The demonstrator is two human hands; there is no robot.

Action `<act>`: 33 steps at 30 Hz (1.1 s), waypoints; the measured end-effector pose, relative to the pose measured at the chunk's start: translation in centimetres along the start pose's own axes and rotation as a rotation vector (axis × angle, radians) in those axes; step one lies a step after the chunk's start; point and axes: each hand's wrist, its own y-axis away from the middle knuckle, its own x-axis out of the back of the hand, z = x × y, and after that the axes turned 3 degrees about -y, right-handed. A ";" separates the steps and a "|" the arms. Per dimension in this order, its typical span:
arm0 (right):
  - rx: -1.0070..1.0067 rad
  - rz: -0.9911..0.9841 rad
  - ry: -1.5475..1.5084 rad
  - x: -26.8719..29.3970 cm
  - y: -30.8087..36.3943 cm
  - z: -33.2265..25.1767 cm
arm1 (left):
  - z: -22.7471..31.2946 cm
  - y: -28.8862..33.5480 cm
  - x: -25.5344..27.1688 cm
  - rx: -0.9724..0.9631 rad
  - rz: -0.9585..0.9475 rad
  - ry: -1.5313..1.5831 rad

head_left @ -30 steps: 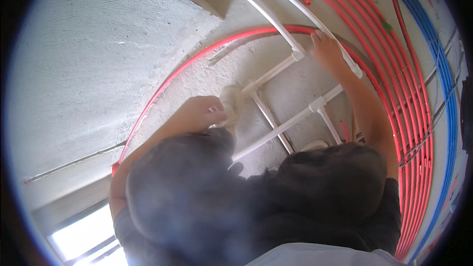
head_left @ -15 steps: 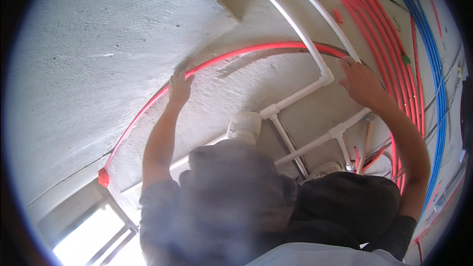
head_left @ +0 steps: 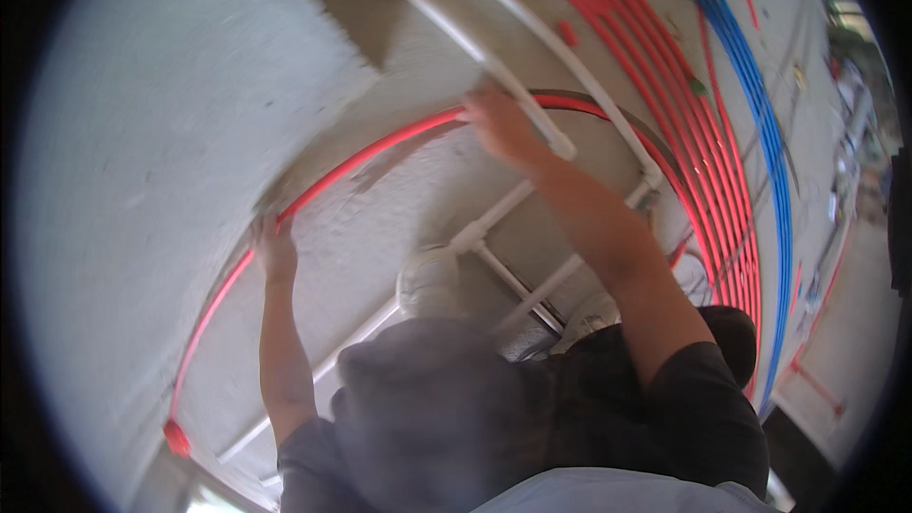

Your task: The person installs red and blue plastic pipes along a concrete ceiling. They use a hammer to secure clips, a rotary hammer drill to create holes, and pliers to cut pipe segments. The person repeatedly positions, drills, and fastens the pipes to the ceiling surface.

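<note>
A long red conduit pipe (head_left: 366,153) curves along the foot of the grey wall. My left hand (head_left: 275,249) is closed round it on the left, with the fingertips partly hidden behind the pipe. Farther right, my right hand (head_left: 499,125) reaches across a white pipe (head_left: 452,27) and closes on the same red pipe; its fingers are blurred. At the lower left, the red pipe ends at a red box or cap (head_left: 177,438).
White pipes with tee joints (head_left: 469,237) cross the floor by my light shoe (head_left: 427,283). Several red pipes (head_left: 655,66) and blue pipes (head_left: 760,100) run in bundles on the right. The rough wall (head_left: 180,123) rises on the left. My dark cap-like shape (head_left: 432,389) covers the lower middle.
My right hand has moved left along the red pipe, past the white pipes, closer to my left hand. The whole view has turned and shifted. My left hand stays on the pipe.
</note>
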 end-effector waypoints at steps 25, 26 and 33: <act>-0.076 0.051 -0.051 0.2 -0.5 -1.7 | 2.5 6.2 -0.8 0.157 0.016 -0.085; -0.081 0.046 -0.024 -0.3 -0.5 -2.4 | 2.4 6.3 -0.9 0.135 0.037 -0.087; 0.320 0.079 -0.101 -3.9 -1.2 -6.3 | 2.1 6.5 -1.3 0.178 0.058 -0.092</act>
